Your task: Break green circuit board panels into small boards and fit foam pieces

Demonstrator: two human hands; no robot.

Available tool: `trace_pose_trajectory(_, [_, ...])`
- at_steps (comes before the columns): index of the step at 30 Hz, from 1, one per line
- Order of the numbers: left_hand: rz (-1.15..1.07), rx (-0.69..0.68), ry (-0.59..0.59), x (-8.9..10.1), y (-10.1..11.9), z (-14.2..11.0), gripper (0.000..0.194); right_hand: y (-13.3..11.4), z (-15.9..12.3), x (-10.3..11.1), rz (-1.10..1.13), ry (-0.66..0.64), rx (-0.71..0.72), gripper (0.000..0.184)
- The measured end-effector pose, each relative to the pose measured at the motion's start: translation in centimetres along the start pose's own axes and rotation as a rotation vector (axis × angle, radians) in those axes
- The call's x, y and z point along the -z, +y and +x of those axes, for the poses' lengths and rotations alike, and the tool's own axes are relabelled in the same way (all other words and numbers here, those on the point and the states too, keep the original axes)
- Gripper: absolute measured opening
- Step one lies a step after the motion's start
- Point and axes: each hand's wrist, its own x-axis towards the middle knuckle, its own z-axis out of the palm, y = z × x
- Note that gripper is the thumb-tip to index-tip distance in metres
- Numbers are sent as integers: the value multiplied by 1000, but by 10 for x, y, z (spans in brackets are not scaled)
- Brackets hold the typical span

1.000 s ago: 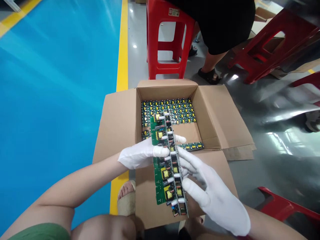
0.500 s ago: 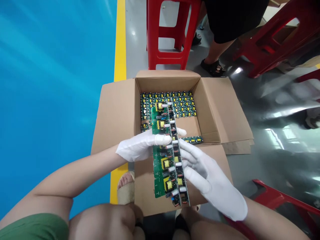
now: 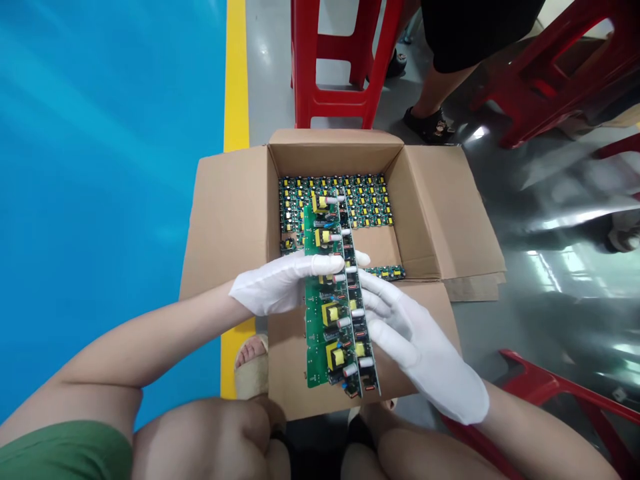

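I hold two long green circuit board strips (image 3: 334,300) with yellow transformers, side by side, over an open cardboard box (image 3: 235,200). My left hand (image 3: 280,283), in a white glove, is wrapped round the strips at their middle, thumb on top. My right hand (image 3: 425,347), also gloved, rests its fingers against the right edge of the strips from the side and below. Inside the box lie rows of more green boards (image 3: 357,203) at the far end, with one single strip (image 3: 385,272) lying nearer on a cardboard layer.
A red plastic stool (image 3: 340,60) stands behind the box. Another person's leg and sandalled foot (image 3: 430,123) are beside it. More red stools (image 3: 545,73) stand at the right and another red stool (image 3: 550,393) at the lower right. A yellow floor line (image 3: 236,73) borders the blue floor on the left. My sandalled foot (image 3: 250,363) sits by the box.
The view has tilted down a little, so the box and strips sit higher in frame. Both hands keep the same hold on the strips.
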Motion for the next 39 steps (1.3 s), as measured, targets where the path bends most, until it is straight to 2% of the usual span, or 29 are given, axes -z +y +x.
trace_pose_trajectory(11, [-54, 24, 77, -4, 2, 4, 37, 2, 3, 5, -21, 16, -4, 63])
trace_pose_trajectory(17, [-57, 43, 174, -7, 3, 5, 42, 9, 3, 9, 10, 23, 1, 54])
trace_pose_trajectory(21, [-47, 30, 174, -9, 5, 5, 40, 6, 2, 5, 43, 17, -8, 60])
trace_pose_trajectory(24, [26, 19, 182, -12, 7, 5, 34, 5, 3, 4, 46, 3, -3, 66])
trace_pose_trajectory(27, [194, 15, 216, -17, 7, 6, 31, 13, 9, 7, -93, 35, -42, 63])
trace_pose_trajectory(29, [260, 40, 194, -21, 6, 6, 29, 23, 13, 11, -204, 107, -64, 55])
trace_pose_trajectory(31, [221, 81, 136, -23, 5, 5, 25, 32, 17, 15, -253, 166, -58, 50])
trace_pose_trajectory(35, [7, 113, 58, -23, 5, 2, 21, 40, 16, 20, -256, 131, -4, 48])
trace_pose_trajectory(39, [-62, 86, -24, -19, 6, -2, 31, 37, 12, 21, -305, 136, 35, 45])
